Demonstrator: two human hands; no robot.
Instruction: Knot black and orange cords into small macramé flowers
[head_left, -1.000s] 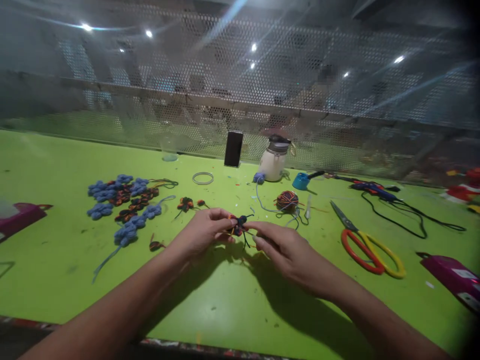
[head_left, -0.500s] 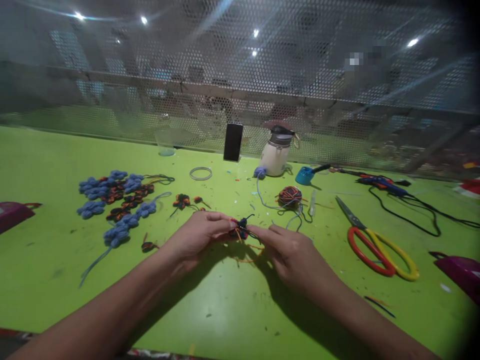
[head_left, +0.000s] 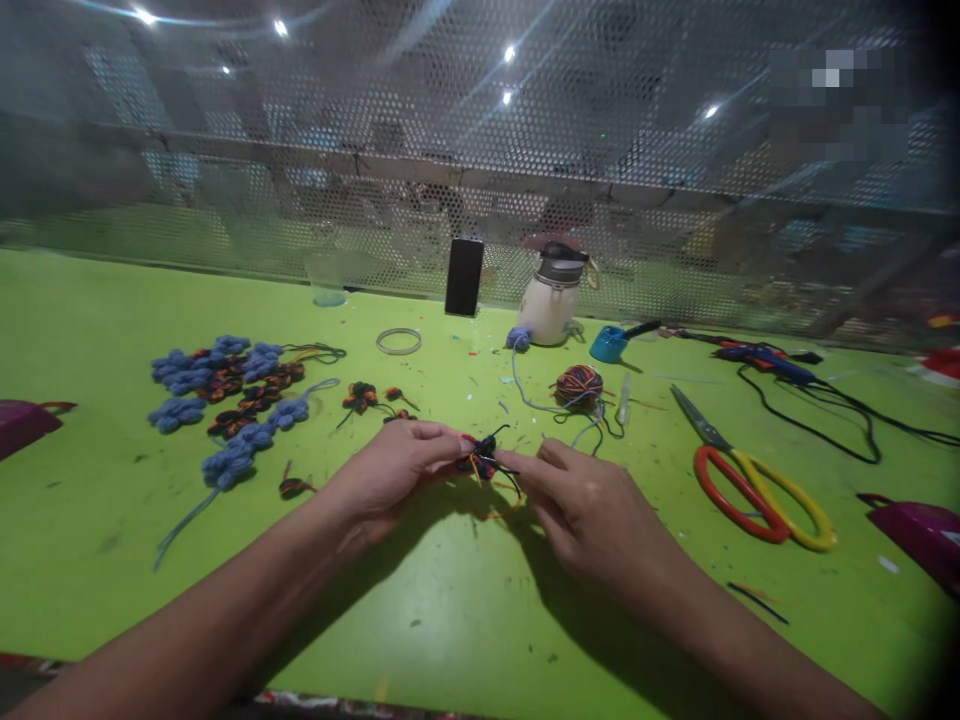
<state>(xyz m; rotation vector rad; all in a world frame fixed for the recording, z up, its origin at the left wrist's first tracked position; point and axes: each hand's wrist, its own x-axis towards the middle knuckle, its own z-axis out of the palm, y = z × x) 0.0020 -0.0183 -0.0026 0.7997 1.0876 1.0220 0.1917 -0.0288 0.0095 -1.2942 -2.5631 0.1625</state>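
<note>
My left hand (head_left: 409,470) is closed, pinching a small crocheted yarn flower (head_left: 482,455) in black, orange and red between thumb and fingers. From the other side my right hand (head_left: 581,500) comes up to it, fingers pressed together at the flower's edge. A thin dark line with a slight glint runs from the flower to those fingertips; whether it is a hook or a yarn strand I cannot tell. An orange yarn tail (head_left: 504,516) hangs below. Beyond the hands lie a dark multicoloured yarn ball (head_left: 579,386) and a finished black-orange flower (head_left: 360,397).
Blue flowers (head_left: 174,413) and dark ones are piled at left. Large scissors (head_left: 739,490) lie open at right. Farther back stand a white jug (head_left: 551,305), a phone (head_left: 464,277), a blue pot (head_left: 608,344) and a ring (head_left: 399,341). A glue gun (head_left: 772,365) trails its cable.
The whole view has shifted slightly, so things on the table appear a little higher. Both hands keep their grip at the flower, with its strands lying a little differently.
</note>
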